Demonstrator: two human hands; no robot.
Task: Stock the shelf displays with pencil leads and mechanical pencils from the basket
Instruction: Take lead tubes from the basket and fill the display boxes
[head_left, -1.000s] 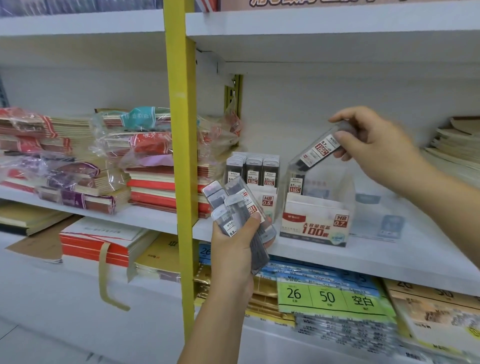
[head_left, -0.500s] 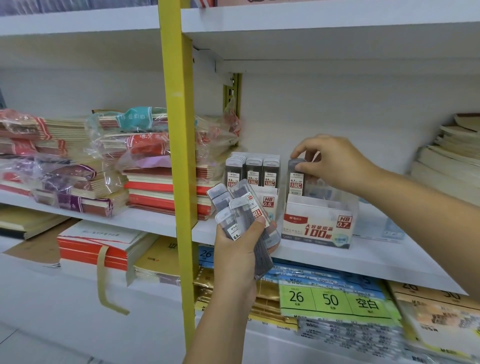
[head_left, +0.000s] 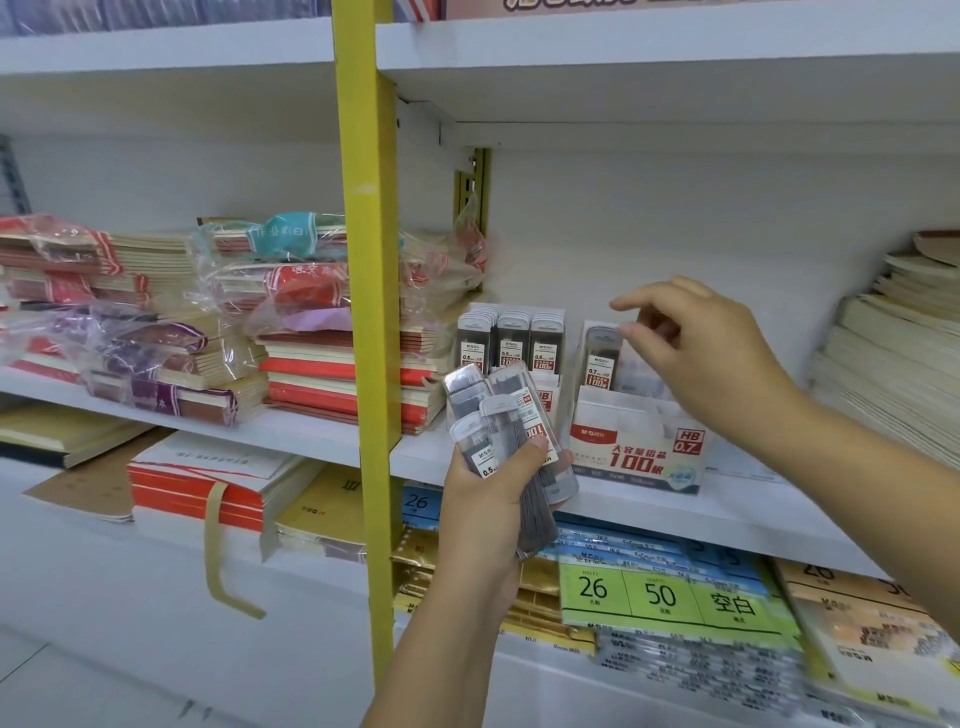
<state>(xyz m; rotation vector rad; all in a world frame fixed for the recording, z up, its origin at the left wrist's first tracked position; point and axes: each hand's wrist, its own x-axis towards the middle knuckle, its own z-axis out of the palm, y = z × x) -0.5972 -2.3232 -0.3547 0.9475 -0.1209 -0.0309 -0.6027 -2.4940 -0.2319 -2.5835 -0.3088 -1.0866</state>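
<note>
My left hand (head_left: 493, 499) grips several clear cases of pencil lead (head_left: 506, 421), fanned upward in front of the shelf edge. A white HB 0.7 display box (head_left: 639, 452) stands on the middle shelf with one 0.7 lead case (head_left: 601, 358) upright at its back left. My right hand (head_left: 696, 358) hovers just right of that case, fingers loosely bent and holding nothing. To the left, the HB 0.5 display (head_left: 511, 343) is packed with rows of 0.5 lead cases. No basket or mechanical pencils are in view.
A yellow upright post (head_left: 366, 312) divides the shelving. Wrapped notebook stacks (head_left: 291, 332) fill the left of the middle shelf (head_left: 675, 512); paper stacks (head_left: 893, 358) sit at the right. Packs of loose-leaf paper (head_left: 670, 592) lie on the shelf below.
My right hand carried a 0.7 lead case down into the 0.7 display box, stood it upright, let go and lifted away to the right. My left hand kept its bundle.
</note>
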